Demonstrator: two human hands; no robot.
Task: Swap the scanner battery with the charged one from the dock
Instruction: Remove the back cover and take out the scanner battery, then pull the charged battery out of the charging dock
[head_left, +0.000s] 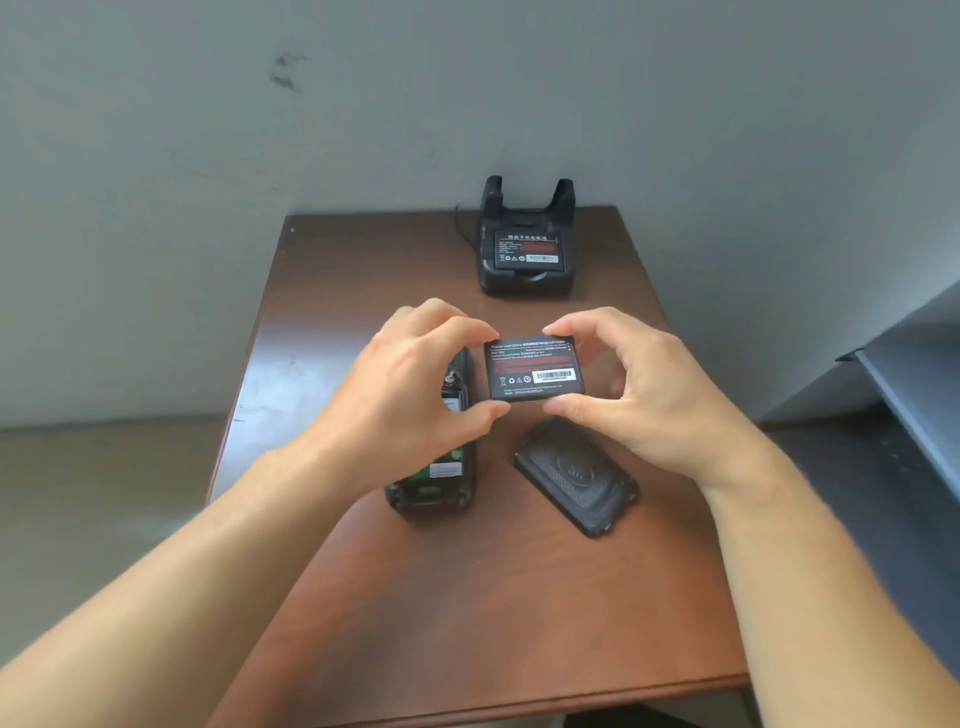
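black battery (534, 370) held label-up above open scanner (434, 457).

The table (467, 597) is reddish-brown with a faint wood grain and a paler glare patch on its left side. At its far edge the dock (527, 244) is black, and the battery in the dock (529, 252) is black with white lettering, a red band of text and a white barcode strip. Nearer than the dock, above the table's middle, the held battery (535, 370) is black too, printed in white and red with a white barcode label. Left of it, the scanner (436, 467) is black with green and white patches inside. Right of the scanner, the back cover (576, 478) is black with a ribbed oval pattern.
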